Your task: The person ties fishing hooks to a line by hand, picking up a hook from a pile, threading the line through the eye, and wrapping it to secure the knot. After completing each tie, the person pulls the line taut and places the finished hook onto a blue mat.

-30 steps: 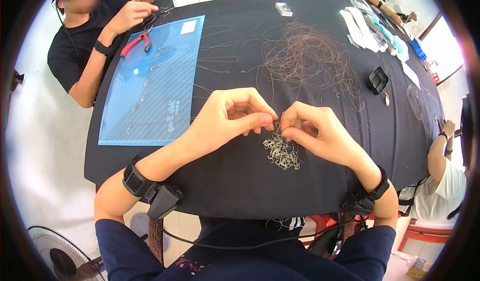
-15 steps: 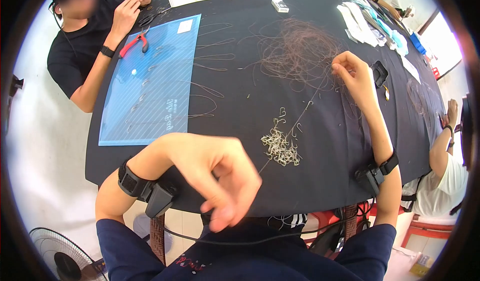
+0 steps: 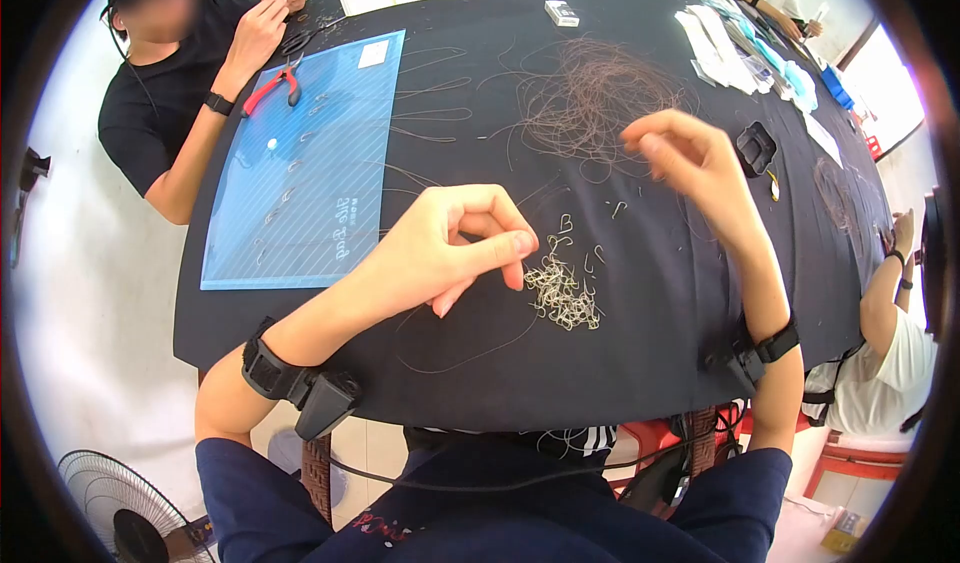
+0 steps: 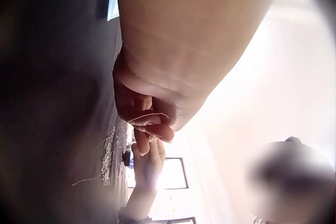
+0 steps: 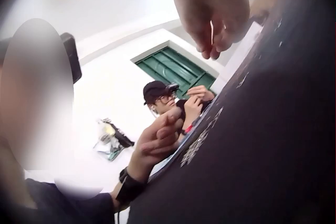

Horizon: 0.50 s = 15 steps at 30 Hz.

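Observation:
My left hand point(image 3: 445, 248) pinches a thin dark line between thumb and index finger, just left of a pile of fishhooks point(image 3: 562, 298). The line's loose curve point(image 3: 470, 368) trails over the table, and in the left wrist view a strand point(image 4: 149, 115) crosses the curled fingers. My right hand point(image 3: 695, 158), slightly blurred, hovers at the lower right of a brown tangle of line point(image 3: 600, 98); its fingers are loosely bent. Below its fingertips in the right wrist view I see nothing held. A single hook point(image 3: 619, 209) lies above the pile.
A blue file bag point(image 3: 300, 183) lies at the left, with hooks on it and line loops reaching past its edge. Red pliers point(image 3: 270, 91) rest at its top. A small white box point(image 3: 561, 14) and a black tray point(image 3: 756, 150) stand farther back. Another person point(image 3: 160, 93) works at the left.
My left hand came to the pile, swung down toward me with the line drawn taut between both hands, then returned beside the pile. My right hand moved out to the tangle; the line is now slack.

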{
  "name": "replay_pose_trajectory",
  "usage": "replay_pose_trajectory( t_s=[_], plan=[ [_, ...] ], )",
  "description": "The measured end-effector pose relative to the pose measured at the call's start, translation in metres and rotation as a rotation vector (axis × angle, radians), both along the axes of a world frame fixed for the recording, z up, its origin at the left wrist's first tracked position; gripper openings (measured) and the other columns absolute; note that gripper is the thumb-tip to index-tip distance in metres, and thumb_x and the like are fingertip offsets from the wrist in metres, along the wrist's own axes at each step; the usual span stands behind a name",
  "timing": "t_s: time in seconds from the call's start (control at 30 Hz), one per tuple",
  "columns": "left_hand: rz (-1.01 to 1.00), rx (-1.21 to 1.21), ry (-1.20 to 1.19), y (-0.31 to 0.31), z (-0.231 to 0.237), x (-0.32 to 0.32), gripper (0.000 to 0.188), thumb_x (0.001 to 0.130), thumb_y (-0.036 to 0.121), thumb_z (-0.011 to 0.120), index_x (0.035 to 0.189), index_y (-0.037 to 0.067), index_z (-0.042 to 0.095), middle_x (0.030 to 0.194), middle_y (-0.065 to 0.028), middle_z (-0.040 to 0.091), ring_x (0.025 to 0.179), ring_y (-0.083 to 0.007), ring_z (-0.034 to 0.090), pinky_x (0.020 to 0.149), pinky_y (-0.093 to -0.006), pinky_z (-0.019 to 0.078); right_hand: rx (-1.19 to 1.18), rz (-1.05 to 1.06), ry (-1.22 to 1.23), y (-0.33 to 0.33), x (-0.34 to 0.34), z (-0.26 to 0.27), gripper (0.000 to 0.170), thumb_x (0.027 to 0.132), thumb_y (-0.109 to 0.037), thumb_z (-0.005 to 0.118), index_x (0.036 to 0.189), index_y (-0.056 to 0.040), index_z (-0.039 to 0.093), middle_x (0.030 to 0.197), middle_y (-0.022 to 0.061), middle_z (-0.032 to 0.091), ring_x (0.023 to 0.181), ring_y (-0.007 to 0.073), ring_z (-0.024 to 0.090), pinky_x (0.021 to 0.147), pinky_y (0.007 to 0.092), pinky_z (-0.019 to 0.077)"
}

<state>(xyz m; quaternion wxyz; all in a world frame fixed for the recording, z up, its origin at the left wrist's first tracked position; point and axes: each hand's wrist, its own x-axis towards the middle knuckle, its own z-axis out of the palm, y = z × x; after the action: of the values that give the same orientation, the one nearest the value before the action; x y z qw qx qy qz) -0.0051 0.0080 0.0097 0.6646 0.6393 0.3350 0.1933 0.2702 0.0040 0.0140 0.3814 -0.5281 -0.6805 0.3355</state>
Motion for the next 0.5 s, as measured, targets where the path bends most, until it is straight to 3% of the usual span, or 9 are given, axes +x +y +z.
replay_pose_trajectory(
  t_s=[0.1,0.2,0.3,0.5],
  plan=[
    [-0.037,-0.005,-0.017,-0.001,-0.002,0.0,0.02,0.09,0.02,0.061,0.09,0.0,0.059,0.074,-0.0092,0.067,0.036,-0.003,0.044,0.033,-0.0175,0.0312,-0.242,0.207,0.178,-0.018,-0.029,0.007,0.025,0.091,-0.024,0.059,0.103,-0.0035,0.065,0.094,0.0,0.064,0.071,0.0013,0.049,0.059,0.0158,0.0368],
    [-0.051,-0.014,-0.015,-0.003,-0.003,0.002,0.021,0.09,0.021,0.06,0.09,0.0,0.059,0.074,-0.0087,0.067,0.036,-0.0033,0.044,0.033,-0.0176,0.0315,-0.481,0.23,0.401,-0.033,-0.051,0.002,0.024,0.089,-0.017,0.063,0.108,-0.0011,0.065,0.089,0.002,0.067,0.078,0.0033,0.056,0.065,0.0197,0.0428],
    [-0.07,-0.03,-0.016,-0.003,-0.008,0.003,0.021,0.091,0.021,0.06,0.09,0.001,0.059,0.073,-0.0082,0.066,0.036,-0.0038,0.045,0.033,-0.0179,0.032,-0.497,0.263,0.591,-0.037,-0.059,-0.006,0.023,0.089,-0.016,0.064,0.106,-0.0003,0.065,0.095,0.0037,0.067,0.084,0.0058,0.058,0.07,0.02,0.0441],
    [-0.06,-0.045,-0.034,-0.001,-0.008,0.002,0.019,0.091,0.02,0.06,0.092,0.001,0.06,0.076,-0.0073,0.066,0.044,-0.0054,0.05,0.039,-0.0183,0.036,-0.421,0.34,0.677,-0.03,-0.056,-0.023,0.02,0.091,-0.018,0.061,0.102,-0.0013,0.062,0.095,0.0051,0.064,0.071,0.0045,0.052,0.06,0.0189,0.0392]
  ],
)
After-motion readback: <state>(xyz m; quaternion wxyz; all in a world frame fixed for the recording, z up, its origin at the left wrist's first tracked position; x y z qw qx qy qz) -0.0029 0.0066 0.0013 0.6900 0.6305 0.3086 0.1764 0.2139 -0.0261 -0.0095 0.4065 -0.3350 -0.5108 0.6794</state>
